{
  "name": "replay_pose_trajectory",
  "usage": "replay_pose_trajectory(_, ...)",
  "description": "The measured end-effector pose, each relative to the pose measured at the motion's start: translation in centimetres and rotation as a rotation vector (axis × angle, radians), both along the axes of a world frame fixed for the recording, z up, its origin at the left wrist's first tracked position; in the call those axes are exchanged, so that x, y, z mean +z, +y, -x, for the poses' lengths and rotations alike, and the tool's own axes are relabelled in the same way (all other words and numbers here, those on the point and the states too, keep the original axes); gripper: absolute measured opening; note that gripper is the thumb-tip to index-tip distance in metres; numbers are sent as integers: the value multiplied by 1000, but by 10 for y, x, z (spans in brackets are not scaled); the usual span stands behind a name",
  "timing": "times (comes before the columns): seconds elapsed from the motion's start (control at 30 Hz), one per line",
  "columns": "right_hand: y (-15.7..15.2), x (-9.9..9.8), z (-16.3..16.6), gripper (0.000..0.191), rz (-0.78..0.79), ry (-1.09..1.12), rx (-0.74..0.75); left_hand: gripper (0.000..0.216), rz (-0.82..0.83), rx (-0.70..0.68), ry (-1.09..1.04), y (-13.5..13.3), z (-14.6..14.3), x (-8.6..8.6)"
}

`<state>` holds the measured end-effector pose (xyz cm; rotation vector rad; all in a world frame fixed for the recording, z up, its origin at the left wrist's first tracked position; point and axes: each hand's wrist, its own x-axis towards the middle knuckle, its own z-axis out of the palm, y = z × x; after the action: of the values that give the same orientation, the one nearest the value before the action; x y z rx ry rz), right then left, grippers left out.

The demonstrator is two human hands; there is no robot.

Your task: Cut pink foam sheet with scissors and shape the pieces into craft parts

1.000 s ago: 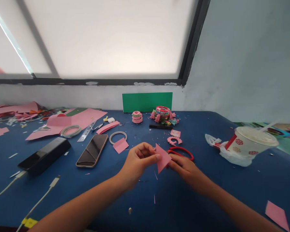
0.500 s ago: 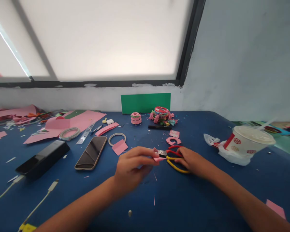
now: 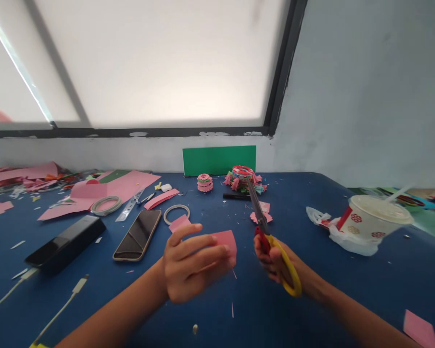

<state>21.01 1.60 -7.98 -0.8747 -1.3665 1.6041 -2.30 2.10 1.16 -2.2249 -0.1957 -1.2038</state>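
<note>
Between the fingers of my left hand is a small piece of pink paper, held above the blue table. My right hand grips scissors with red and yellow handles. Their blades are together and point up and away, apart from the paper. Past the blades lie a pink scalloped paper ring, partly covered, and a small pink square. Behind my left fingers rests another pink square, overlapping a grey ring.
A phone, a black box-like device, a tape roll and pink sheets lie left. Paper ornaments stand at the back by a green card. A lidded cup stands right on the blue table.
The scissors have come away from the pink paper and swung from pointing left to pointing up and away, blades together. My left hand has turned, showing more of the paper.
</note>
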Motion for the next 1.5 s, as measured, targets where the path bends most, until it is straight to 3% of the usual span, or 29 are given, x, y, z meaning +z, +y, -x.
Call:
replay_pose_trajectory(0.13, -17, -6, 10, 75, 37, -20, 102, 14, -93, 66, -64, 11, 2, -1)
replay_pose_trajectory(0.3, -34, -3, 18, 76, 14, -163, 72, 17, -191, 118, -95, 18, 4, -3)
replay_pose_trajectory(0.5, -43, 5, 30, 84, 59, -180, 86, 12, -34, 84, -57, 15, -1, -6)
replay_pose_trajectory(0.7, -45, 28, 43, 71, 276, -204, 6, 8, 21, 80, -58, 15, -4, -11)
replay_pose_trajectory(0.87, -39, 5, 48, 70, 440, -78, -38, 10, -20, 116, -103, 14, -8, -11)
replay_pose_trajectory(0.97, -39, -7, 50, 68, 457, -59, -58, 11, -50, 105, -114, 13, -11, -10)
replay_pose_trajectory(1.13, -41, 1, 48, 67, 447, -86, -65, 13, -76, 105, -114, 13, -13, -10)
replay_pose_trajectory(1.23, -41, 5, 43, 72, 313, -140, -42, 11, -64, 109, -102, 14, -12, -12)
replay_pose_trajectory(1.37, -39, -4, 36, 82, 108, -222, -5, 8, -11, 94, -85, 15, -9, -14)
replay_pose_trajectory(1.5, -37, -14, 33, 84, 87, -246, 6, 8, 10, 58, -86, 15, -9, -13)
